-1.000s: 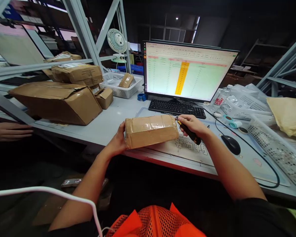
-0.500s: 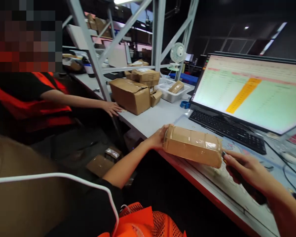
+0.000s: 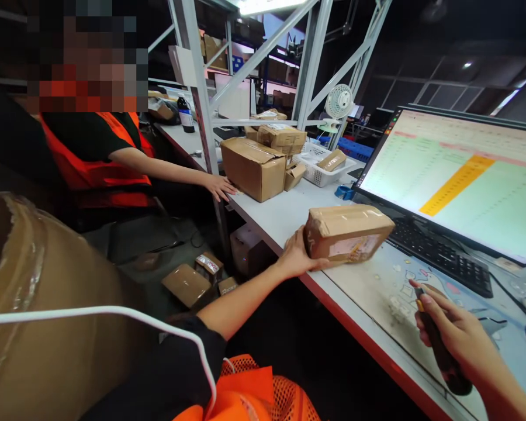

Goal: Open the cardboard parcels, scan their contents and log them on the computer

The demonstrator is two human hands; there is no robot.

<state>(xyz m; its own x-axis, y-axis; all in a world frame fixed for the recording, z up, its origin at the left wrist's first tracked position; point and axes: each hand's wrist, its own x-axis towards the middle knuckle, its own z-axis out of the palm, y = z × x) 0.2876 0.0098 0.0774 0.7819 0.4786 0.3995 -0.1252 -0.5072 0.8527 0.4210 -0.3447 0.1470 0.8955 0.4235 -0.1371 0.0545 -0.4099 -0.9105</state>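
The brown, oblong cardboard carton (image 3: 350, 231) looks closed on the faces that show, its tape and pale label in place, with no cut visible; opening, judging by this, is not yet done (its far side is hidden). The bare left hand (image 3: 296, 254) is spread partly open around the carton's near left end, gripping it above the white desk's (image 3: 272, 213) front edge; whether it touches the desk I cannot tell. The right hand (image 3: 451, 327), well apart from the carton, is curled around a black-and-yellow handheld cutter (image 3: 442, 351).
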